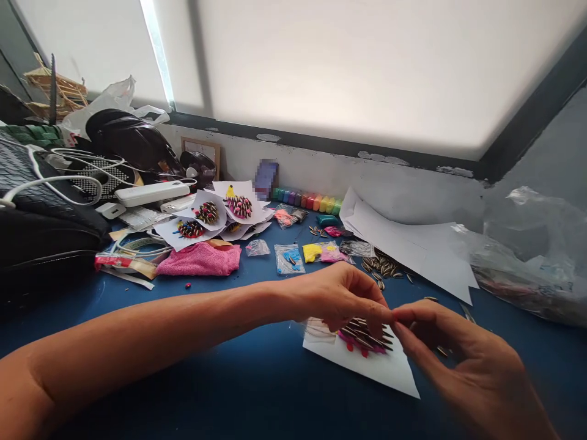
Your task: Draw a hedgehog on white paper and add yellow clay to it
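Note:
My left hand [342,298] reaches across above a white paper sheet [385,373]. My right hand [472,360] comes in from the right, thumb and forefinger pinched together. The fingertips of both hands meet over the sheet's right side; a small reddish bit may be between them, too small to name. Beneath them on the paper is a hedgehog figure [367,336] of pink clay stuck with striped sunflower seeds, with red feet. My left hand partly covers it. Striped sunflower seeds [381,266] lie in a loose pile behind the hands.
Bags of blue clay [290,260] and yellow clay [312,252] lie behind my hands. A pink towel [199,259] and finished seed figures on paper [239,206] are at left. White sheets [413,244] lean at back right, beside a plastic bag [527,263]. A black bag [46,244] stands far left.

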Demonstrator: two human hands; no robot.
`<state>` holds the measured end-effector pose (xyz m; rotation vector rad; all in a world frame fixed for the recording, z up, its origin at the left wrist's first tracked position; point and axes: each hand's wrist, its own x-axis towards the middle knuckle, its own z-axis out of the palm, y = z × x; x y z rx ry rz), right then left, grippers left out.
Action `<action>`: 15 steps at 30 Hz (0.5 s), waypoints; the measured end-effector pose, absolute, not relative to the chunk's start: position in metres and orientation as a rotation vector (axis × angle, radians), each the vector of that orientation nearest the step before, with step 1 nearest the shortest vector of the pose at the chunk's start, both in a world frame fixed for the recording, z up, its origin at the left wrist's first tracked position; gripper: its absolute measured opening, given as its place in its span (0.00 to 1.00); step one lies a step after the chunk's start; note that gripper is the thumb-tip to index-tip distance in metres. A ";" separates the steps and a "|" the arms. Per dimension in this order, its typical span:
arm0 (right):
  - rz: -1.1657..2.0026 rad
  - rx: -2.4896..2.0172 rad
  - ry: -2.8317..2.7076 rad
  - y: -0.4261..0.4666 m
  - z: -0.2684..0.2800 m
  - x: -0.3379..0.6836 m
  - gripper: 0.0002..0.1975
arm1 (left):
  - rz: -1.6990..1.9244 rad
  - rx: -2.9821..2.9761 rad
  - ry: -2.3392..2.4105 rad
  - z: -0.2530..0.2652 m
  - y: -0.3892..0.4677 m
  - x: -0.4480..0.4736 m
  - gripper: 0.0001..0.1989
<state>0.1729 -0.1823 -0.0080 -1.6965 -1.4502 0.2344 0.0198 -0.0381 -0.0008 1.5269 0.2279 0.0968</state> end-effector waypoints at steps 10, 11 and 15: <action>-0.026 -1.639 -1.658 -0.185 -0.010 0.168 0.09 | 0.127 1.590 0.277 0.000 -0.042 0.022 0.15; -0.047 -1.649 -1.666 -0.185 -0.010 0.166 0.09 | 0.122 1.598 0.295 0.000 -0.043 0.022 0.14; -0.049 -1.733 -1.640 -0.185 -0.011 0.159 0.08 | 0.125 1.639 0.348 -0.002 -0.048 0.026 0.08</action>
